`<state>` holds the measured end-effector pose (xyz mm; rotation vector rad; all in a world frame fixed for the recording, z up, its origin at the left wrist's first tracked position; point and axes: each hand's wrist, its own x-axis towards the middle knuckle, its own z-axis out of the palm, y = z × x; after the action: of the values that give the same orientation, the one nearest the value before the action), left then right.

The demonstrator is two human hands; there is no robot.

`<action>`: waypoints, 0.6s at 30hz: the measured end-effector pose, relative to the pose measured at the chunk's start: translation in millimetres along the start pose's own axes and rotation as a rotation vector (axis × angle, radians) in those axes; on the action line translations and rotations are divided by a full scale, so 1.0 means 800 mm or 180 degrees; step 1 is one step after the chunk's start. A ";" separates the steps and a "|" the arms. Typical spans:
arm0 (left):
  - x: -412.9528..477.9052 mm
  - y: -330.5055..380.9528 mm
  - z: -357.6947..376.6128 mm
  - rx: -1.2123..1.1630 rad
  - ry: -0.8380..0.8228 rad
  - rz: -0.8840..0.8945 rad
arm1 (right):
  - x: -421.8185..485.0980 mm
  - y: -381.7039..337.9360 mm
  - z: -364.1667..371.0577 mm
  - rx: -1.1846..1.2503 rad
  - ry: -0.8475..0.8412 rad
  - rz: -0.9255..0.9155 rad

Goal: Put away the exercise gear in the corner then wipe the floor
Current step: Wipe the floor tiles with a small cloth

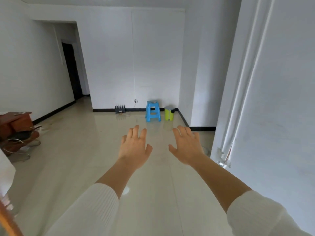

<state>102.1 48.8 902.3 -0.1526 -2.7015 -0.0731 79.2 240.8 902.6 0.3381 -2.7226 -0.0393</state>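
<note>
Head view: your left hand (135, 147) and right hand (186, 147) were spread, held nothing; no gear visible, floor (85, 159) apparently unwiped.

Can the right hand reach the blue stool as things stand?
Probably not. The right hand is open, and the blue stool stands far beyond it by the wall. Nothing blocks the floor between.

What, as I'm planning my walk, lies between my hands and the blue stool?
In the head view, only bare glossy floor lies between the left hand, the right hand and the blue stool.
</note>
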 end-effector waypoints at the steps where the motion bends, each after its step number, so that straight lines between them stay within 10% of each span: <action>1: 0.038 -0.012 0.020 0.0074 0.0001 0.0038 | 0.039 0.004 0.017 -0.0049 0.0005 -0.0023; 18: 0.642 -0.217 0.314 0.0516 -0.0262 -0.0018 | 0.683 0.022 0.299 -0.0089 -0.0178 -0.0019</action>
<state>-486.2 -55.4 887.2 -0.1009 -2.7752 0.1532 -505.2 121.9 891.5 0.3420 -2.7734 -0.0898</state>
